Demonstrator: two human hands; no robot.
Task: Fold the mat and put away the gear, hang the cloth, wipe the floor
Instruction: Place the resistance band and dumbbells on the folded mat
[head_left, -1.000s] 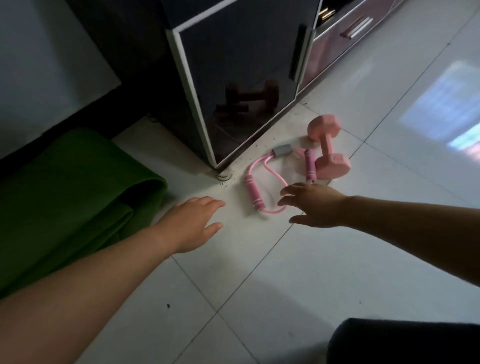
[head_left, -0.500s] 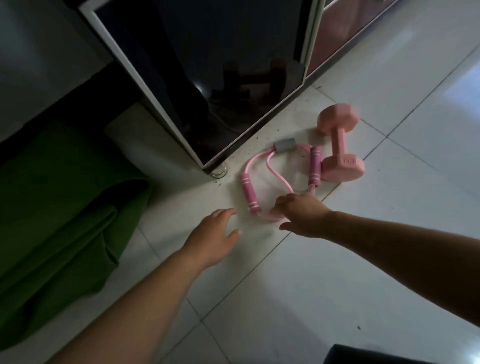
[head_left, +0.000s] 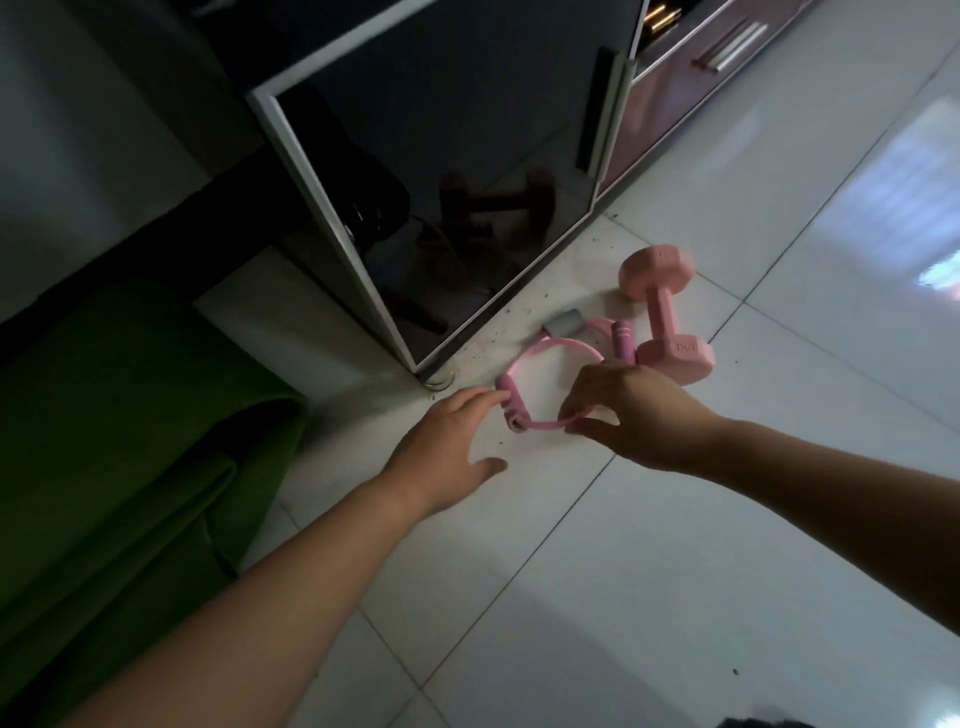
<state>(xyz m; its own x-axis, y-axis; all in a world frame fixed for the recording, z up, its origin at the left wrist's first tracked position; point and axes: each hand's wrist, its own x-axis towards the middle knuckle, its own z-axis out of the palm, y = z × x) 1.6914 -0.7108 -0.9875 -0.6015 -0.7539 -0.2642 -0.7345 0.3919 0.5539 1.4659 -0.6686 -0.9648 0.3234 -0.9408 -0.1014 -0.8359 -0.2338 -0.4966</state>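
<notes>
**Gear pickup in progress; mat folded, rest outstanding**

The cabinet (head_left: 467, 171) was taken as landmark. The green mat (head_left: 119, 457) was seen lying folded on the floor to the left of the cabinet, so that step was judged done.

The pink resistance band (head_left: 550, 358) was found on the floor tiles (head_left: 675, 571) just in front of the cabinet's lower corner, with the pink dumbbell (head_left: 667, 317) just beside it on the side away from the cabinet. Neither was put away yet.

The right hand (head_left: 634, 415) was placed over the band's near loop, thumb and fingers (head_left: 571, 405) pinched on the tube; the pinch looked closed, though full contact was partly hidden by the hand itself. The left hand (head_left: 452, 447) was held open, fingers spread, with the tips touching or just at the band's foam handle (head_left: 506, 402); nothing was gripped by it.

Dark specks of dirt were noted on the floor along the cabinet's base, so wiping was judged not done. No cloth was visible, so its state could not be told.
</notes>
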